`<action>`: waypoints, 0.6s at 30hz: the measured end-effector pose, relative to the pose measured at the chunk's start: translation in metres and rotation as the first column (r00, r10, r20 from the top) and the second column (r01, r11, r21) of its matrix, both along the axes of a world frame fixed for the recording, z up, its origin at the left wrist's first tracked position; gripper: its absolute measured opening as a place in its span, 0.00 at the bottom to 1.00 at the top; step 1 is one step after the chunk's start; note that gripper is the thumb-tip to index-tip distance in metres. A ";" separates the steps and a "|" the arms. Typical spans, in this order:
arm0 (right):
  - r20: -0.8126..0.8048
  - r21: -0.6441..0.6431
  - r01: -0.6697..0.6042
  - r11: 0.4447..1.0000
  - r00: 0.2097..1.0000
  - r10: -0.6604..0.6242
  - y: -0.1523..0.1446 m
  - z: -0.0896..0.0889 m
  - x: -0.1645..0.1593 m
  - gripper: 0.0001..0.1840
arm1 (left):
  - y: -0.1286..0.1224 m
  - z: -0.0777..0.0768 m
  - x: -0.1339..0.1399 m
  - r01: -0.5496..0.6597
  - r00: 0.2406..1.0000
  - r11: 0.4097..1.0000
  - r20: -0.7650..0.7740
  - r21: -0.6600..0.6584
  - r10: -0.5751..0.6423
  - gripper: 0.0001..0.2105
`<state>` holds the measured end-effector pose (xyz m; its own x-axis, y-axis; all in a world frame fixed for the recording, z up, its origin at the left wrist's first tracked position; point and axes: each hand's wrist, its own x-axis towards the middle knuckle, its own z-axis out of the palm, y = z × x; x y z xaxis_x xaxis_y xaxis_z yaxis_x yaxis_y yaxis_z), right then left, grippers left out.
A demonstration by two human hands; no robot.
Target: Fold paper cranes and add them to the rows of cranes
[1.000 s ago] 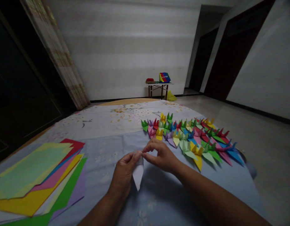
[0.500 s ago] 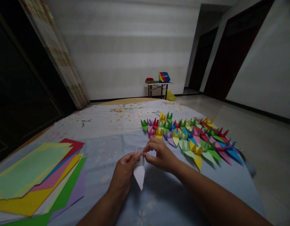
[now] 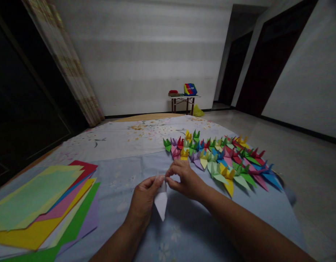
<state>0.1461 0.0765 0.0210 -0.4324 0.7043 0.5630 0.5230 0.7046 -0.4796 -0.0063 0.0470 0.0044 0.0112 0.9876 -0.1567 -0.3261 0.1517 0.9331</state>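
Note:
A folded white paper crane (image 3: pixel 160 203) hangs above the blue cloth, its pointed end aimed down toward me. My left hand (image 3: pixel 144 196) grips its left side between thumb and fingers. At the top of the paper, the thumb and forefinger of my right hand (image 3: pixel 184 179) pinch a small tip; the fingers hide most of that fold. Beyond my right hand, several finished paper cranes (image 3: pixel 228 178) in many colours stand in close rows on the cloth.
To the left lies a fanned stack of coloured paper sheets (image 3: pixel 39 196). A pale flowered tablecloth (image 3: pixel 116 142) covers the table's far part. By the wall, a small table (image 3: pixel 184 97) holds a colourful box (image 3: pixel 190 89), with a yellow bag (image 3: pixel 197 111) on the floor beside it.
Both hands keep the same hold. The lower point of the white paper has shifted very slightly to the left.

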 end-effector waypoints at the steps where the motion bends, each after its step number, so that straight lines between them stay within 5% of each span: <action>1: -0.001 0.002 0.001 1.000 1.000 -0.001 0.000 0.000 0.000 0.01 | 0.000 0.000 0.000 -0.004 1.000 1.000 -0.003 0.005 0.004 0.14; 12: -0.003 -0.015 -0.007 1.000 1.000 0.007 -0.001 0.001 0.001 0.01 | 0.001 -0.004 0.000 -0.013 1.000 1.000 0.022 0.019 0.013 0.12; 18: 0.069 0.144 0.043 0.989 0.996 -0.053 0.001 -0.001 0.000 0.01 | 0.005 -0.012 -0.003 0.026 0.999 0.998 -0.034 0.061 -0.024 0.12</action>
<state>0.1461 0.0776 0.0200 -0.4431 0.6399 0.6278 0.5875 0.7363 -0.3358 -0.0089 0.0522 -0.0072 0.0315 0.9949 -0.0961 -0.2918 0.1011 0.9511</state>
